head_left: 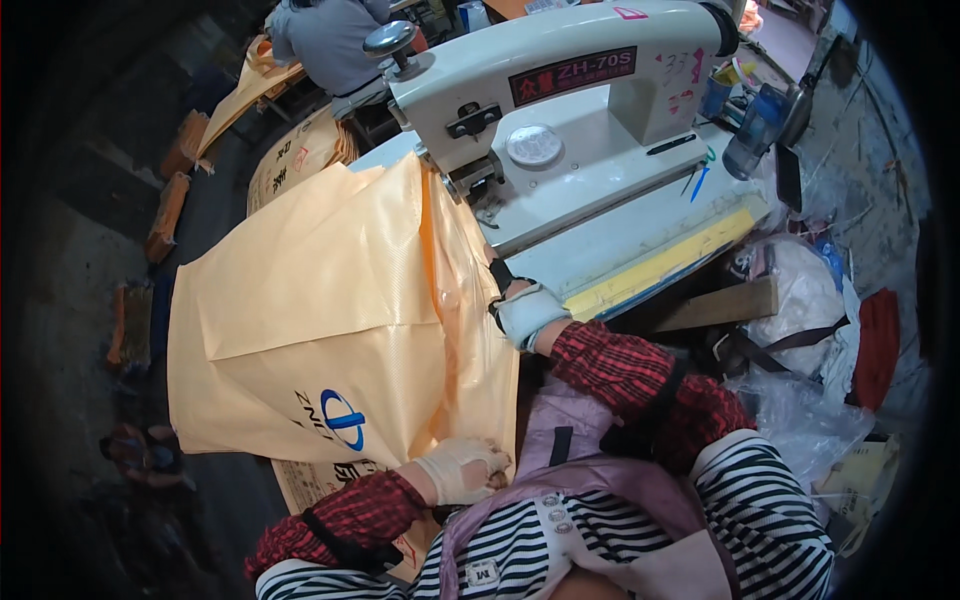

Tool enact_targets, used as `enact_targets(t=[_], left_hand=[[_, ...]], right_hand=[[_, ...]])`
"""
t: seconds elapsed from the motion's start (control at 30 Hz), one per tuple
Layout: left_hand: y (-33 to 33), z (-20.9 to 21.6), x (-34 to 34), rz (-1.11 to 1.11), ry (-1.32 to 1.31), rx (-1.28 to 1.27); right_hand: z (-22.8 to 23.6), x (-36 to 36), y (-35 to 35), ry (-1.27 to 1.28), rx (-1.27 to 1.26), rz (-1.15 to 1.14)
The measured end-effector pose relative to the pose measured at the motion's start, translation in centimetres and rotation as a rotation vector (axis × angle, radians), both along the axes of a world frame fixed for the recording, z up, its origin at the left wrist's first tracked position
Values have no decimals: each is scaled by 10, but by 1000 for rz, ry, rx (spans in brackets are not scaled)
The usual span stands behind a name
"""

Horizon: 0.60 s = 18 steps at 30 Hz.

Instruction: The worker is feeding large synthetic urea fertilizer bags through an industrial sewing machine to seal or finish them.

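A large tan woven sack (pixel 310 290) with a blue round logo lies across the sewing machine's table edge and hangs toward my lap. Its far edge is by the needle end of the white industrial sewing machine (pixel 590 110). My left hand (pixel 460 470), in a pale fingerless glove, is closed on the sack's near edge by my lap. The gloved right hand (pixel 528 312) is at the sack's right edge, beside the table front, closed on it. Its fingertips are partly hidden. Inside the sack's opening, a shiny clear liner (pixel 465 310) shows.
Blue-handled snips (pixel 700 182), a clear bottle (pixel 757 130) and a black phone (pixel 788 178) are at the table's right. A wooden bar (pixel 720 306) juts below, near plastic bags (pixel 800 290). Stacked sacks (pixel 300 155) and another person (pixel 325 45) are at the far left.
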State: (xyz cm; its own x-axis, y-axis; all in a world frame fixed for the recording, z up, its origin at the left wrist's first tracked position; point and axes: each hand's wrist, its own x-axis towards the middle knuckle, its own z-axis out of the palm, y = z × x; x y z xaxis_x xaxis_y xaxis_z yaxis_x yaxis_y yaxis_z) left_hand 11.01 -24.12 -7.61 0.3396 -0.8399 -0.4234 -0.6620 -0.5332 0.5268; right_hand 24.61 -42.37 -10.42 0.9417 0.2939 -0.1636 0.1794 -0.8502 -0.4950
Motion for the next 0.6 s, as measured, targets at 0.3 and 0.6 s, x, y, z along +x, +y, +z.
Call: enact_targets(t=[0.3,0.6], left_hand=[[27,131,41,38,-84,484],[-8,201,42,-39,-343,593]], right_hand=[[3,4,2,214,24,-97],[1,29,36,214,0,-168]])
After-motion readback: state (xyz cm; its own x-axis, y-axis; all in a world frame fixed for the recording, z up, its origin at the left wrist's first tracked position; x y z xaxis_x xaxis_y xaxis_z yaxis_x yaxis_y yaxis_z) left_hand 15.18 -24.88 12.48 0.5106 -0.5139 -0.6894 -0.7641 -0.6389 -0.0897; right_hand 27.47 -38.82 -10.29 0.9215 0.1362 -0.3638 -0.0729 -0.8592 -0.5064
